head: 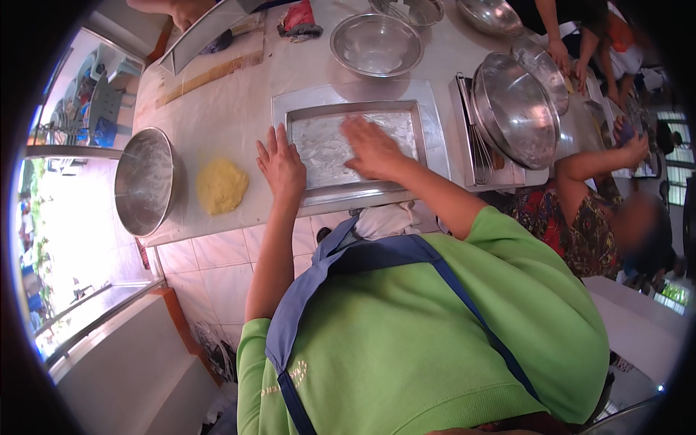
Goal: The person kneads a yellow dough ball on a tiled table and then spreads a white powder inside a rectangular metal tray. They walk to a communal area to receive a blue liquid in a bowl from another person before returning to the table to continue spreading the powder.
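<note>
A rectangular metal baking pan (359,187) with a wide rim lies before me, its floor smeared with a whitish coating. My right hand (372,148) is flat over the middle of the pan, blurred, palm down, holding nothing. At the pan's left edge rests my left hand (284,163), fingers apart and empty. To the left of that hand a lump of yellow dough (222,186) sits on the table. Farther left stands a tilted steel bowl (145,182) with white residue inside.
Beyond the pan is a steel bowl (377,46). Large steel bowls (519,109) and a wire whisk (479,155) lie on a tray at right. A wooden board (212,79) and a red cloth (300,20) are at the back. Another person (582,217) works at right.
</note>
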{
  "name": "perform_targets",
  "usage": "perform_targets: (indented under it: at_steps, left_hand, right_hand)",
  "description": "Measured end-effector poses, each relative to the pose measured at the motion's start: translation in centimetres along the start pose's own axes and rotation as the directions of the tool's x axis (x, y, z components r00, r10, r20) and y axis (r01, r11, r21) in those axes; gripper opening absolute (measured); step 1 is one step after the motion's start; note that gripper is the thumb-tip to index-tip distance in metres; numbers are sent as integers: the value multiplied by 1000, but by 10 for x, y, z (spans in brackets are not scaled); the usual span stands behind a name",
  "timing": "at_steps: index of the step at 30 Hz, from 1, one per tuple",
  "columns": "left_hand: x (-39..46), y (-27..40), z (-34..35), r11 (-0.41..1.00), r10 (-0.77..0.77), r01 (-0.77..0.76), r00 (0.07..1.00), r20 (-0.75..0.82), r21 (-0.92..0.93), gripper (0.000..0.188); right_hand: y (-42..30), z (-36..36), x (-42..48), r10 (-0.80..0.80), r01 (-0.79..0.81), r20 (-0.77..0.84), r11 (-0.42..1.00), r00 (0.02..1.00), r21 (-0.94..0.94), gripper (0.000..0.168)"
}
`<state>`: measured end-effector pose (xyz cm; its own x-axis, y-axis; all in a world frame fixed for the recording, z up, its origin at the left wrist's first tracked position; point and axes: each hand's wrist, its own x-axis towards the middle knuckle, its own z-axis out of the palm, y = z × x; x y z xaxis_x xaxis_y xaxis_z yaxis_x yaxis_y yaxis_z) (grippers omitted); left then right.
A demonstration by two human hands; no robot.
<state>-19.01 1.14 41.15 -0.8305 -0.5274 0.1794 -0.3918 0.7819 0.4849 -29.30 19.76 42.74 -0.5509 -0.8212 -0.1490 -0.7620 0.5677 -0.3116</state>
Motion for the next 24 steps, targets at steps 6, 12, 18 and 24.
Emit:
perform_targets:
  at_steps: [6,12,18,24]
  left_hand:
    - [-1,10,0,1000,24,-25,999,-22,-14,48]
    - [-2,3,2,993,9,-11,1000,-14,-117,51]
    - [-1,2,1,984,98,-100,995,-20,-148,56]
    - [-2,5,1,969,29,-32,999,-14,-244,59]
  right_hand:
    - [8,-21,-32,544,-504,105,823,833,-262,84]
    - [-55,-64,-40,605,-603,461,779,650,-172,69]
    - [-31,-21,-18,700,-681,165,714,694,-163,79]
    - [15,-5,-8,604,-604,-5,796,797,-40,96]
